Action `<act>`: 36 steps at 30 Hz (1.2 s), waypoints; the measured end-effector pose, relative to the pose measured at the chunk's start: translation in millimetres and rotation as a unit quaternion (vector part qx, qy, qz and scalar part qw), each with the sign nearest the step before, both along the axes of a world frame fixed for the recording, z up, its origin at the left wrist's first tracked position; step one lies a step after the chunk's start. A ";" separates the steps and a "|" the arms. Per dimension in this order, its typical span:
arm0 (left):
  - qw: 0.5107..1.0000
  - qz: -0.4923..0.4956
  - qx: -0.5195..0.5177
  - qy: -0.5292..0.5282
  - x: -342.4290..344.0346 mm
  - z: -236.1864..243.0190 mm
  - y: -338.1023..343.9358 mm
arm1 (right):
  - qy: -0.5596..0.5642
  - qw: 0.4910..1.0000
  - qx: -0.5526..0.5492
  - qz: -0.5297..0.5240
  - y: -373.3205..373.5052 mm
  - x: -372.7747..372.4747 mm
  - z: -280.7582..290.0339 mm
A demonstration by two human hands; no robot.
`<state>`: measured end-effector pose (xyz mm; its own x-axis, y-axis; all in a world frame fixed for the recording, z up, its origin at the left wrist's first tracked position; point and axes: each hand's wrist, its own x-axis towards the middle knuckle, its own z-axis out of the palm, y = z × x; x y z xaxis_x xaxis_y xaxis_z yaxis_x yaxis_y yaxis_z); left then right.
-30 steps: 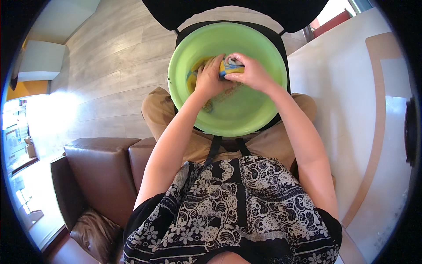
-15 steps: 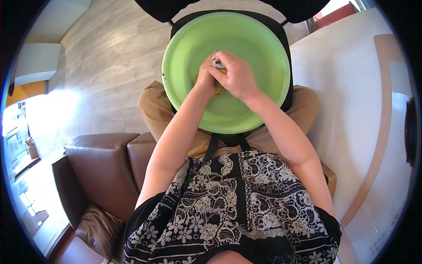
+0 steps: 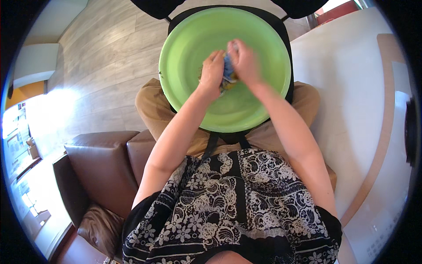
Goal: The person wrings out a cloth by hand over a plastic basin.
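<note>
A large round green basin [image 3: 259,105] rests on a black chair in front of my knees. Both my hands are inside it, pressed together over its middle. My left hand [image 3: 212,70] and my right hand [image 3: 244,61] clasp a small wad of blue and yellow cloth [image 3: 228,74] between them. The cloth is mostly hidden by my fingers, and my right hand is blurred by motion. My forearms reach forward over a black and white patterned garment on my lap.
A black chair [image 3: 288,48] holds the basin. A brown leather sofa [image 3: 103,167] lies at my left. A white counter [image 3: 356,105] with a tan curved band runs along the right. Pale wood flooring [image 3: 101,57] spreads to the upper left.
The hands have stayed together on the cloth and shifted about inside the basin, first toward its centre, then slightly up. The view has drifted, so the basin sits higher and fuller in the picture.
</note>
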<state>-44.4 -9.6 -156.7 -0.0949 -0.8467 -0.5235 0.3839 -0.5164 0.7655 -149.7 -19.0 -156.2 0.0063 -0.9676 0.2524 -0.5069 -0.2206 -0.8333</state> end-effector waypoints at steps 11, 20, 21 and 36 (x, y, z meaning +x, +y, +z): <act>0.997 -0.032 -0.036 -0.059 4.5 7.0 7.3 | -0.008 0.998 -0.059 -0.028 5.9 5.2 6.3; 0.981 -0.089 -0.019 -0.169 29.4 3.0 9.0 | 0.195 0.979 0.052 -0.016 -19.5 -31.2 -56.3; 0.978 -0.114 -0.011 -0.176 37.3 -21.3 4.0 | 0.231 0.971 0.055 -0.023 -19.6 -25.4 -60.6; 0.970 -0.005 -0.009 0.244 35.1 -59.9 -1.9 | 0.098 0.986 -0.024 0.133 23.7 36.1 44.0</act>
<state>-9.3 -11.5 -216.6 -0.3358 -0.8533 -0.3988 0.6983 -0.5097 0.5025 -113.6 4.6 -112.2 0.3105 -0.9125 0.2663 -0.5762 -0.4035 -0.7107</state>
